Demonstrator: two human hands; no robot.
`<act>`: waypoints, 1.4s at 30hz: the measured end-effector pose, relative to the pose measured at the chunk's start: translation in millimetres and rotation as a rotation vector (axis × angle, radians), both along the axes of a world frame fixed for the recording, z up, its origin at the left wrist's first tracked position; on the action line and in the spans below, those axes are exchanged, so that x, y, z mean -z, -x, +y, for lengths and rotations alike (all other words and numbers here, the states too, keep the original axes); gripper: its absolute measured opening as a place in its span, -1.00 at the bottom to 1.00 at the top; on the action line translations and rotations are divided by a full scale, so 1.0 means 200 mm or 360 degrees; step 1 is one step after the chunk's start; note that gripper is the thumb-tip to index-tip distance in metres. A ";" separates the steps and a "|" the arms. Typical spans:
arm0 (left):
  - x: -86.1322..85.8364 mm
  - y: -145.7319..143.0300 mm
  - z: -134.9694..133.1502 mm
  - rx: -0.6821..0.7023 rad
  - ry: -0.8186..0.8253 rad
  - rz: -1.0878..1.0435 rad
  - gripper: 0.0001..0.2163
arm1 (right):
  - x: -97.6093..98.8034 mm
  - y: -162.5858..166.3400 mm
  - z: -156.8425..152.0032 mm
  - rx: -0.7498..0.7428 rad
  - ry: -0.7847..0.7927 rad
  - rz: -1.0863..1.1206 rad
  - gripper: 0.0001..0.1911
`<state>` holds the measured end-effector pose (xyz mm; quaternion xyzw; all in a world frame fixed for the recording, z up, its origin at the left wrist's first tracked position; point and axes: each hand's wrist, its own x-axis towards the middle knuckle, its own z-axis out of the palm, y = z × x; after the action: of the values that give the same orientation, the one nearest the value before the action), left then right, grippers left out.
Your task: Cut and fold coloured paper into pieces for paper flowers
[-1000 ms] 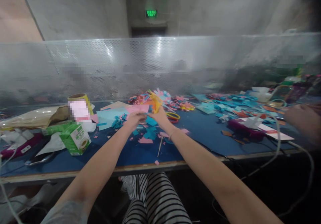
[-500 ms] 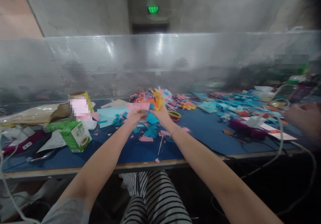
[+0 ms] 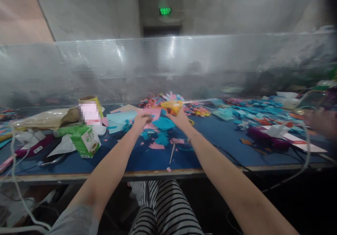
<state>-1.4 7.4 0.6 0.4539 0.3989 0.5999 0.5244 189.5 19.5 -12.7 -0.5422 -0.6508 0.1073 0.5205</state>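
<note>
My left hand point(image 3: 143, 120) is closed in a pinch over the paper sheets, and a bit of blue shows at its fingertips, too small to make out. In my right hand point(image 3: 180, 118) is a yellow glue gun point(image 3: 172, 105), held nearly level, its nozzle pointing left. Under and between the hands lie pink paper point(image 3: 156, 113), a rounded blue paper piece point(image 3: 163, 123) and crumpled blue scraps point(image 3: 162, 138). A light blue sheet point(image 3: 117, 121) lies left of my left hand. Behind the glue gun rises a heap of pink and blue cut paper point(image 3: 150, 101).
A green carton point(image 3: 85, 142) and a yellow tube point(image 3: 98, 107) stand at left. A thin stick point(image 3: 172, 152) lies near the front edge. Purple power strips point(image 3: 267, 138) with white cables are at right, beyond blue scraps point(image 3: 252, 108). Another person's blurred hand point(image 3: 319, 121) shows far right.
My right hand has moved right, away from my left hand, and the glue gun has tipped from upright to nearly level. The whole view has shifted slightly.
</note>
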 end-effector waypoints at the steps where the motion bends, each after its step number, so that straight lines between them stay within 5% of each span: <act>1: 0.00 0.00 0.00 -0.0006 0.0004 0.0007 -0.85 | 0.00 -0.01 0.00 0.0055 -0.0007 -0.0052 -0.35; 6: -0.02 -0.01 -0.01 -0.0011 0.0048 0.0044 -0.89 | -0.01 -0.01 -0.03 0.0234 -0.0021 -0.0349 -0.47; 13: -0.03 -0.01 -0.03 -0.0041 0.0052 0.0023 -0.89 | -0.02 -0.02 -0.05 0.0259 -0.0056 -0.0587 -0.41; 42: -0.04 -0.01 -0.04 -0.0024 0.0097 -0.0051 -0.90 | -0.05 -0.03 -0.07 0.0267 0.0124 -0.0755 -0.55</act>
<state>1.0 0.0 9.2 0.4250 0.4121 0.5984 0.5398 194.9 6.1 -3.6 -0.6240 -0.7029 -0.0415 0.3389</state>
